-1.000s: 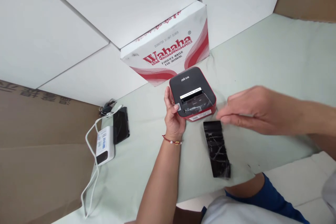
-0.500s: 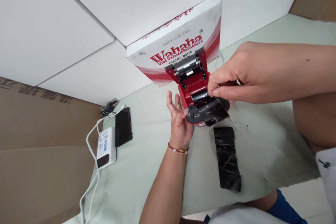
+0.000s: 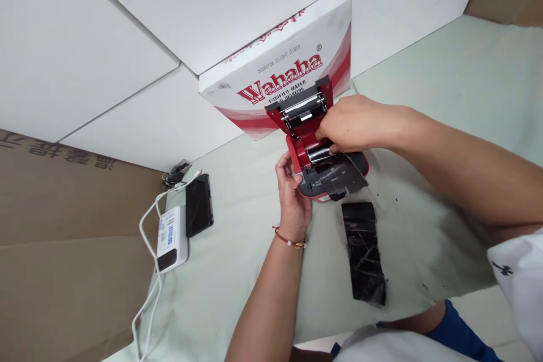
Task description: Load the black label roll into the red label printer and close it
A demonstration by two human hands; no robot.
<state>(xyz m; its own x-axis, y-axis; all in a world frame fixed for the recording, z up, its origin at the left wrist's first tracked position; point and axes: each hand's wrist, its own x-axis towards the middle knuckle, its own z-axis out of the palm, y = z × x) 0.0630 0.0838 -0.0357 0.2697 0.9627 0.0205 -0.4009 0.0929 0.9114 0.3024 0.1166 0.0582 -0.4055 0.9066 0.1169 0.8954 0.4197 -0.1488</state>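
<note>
A red and black label printer [image 3: 304, 148] has its lid [image 3: 302, 103] tipped up, showing metal rollers inside. My left hand [image 3: 293, 195] is closed on its left side, the thumb over the front corner. My right hand [image 3: 345, 127] reaches into the open body from the right, its fingers curled at the end of a shiny dark roll [image 3: 319, 155]; the fingertips are partly hidden. From that roll a black film strip [image 3: 343, 175] hangs out over the front edge. A second creased black strip [image 3: 363, 253] lies on the cloth just in front of the printer.
A white and red Wahaha carton [image 3: 275, 70] stands behind the printer against white panels. To the left lie a dark phone [image 3: 199, 205], a white power bank [image 3: 172, 239] with a cable, and a small dark bundle [image 3: 175, 175]. Cardboard [image 3: 72, 249] borders the pale green cloth [image 3: 246, 226].
The printer lid went from closed to raised, and black film now hangs over its front. My right hand moved from beside the printer into its open body; my left hand kept its hold.
</note>
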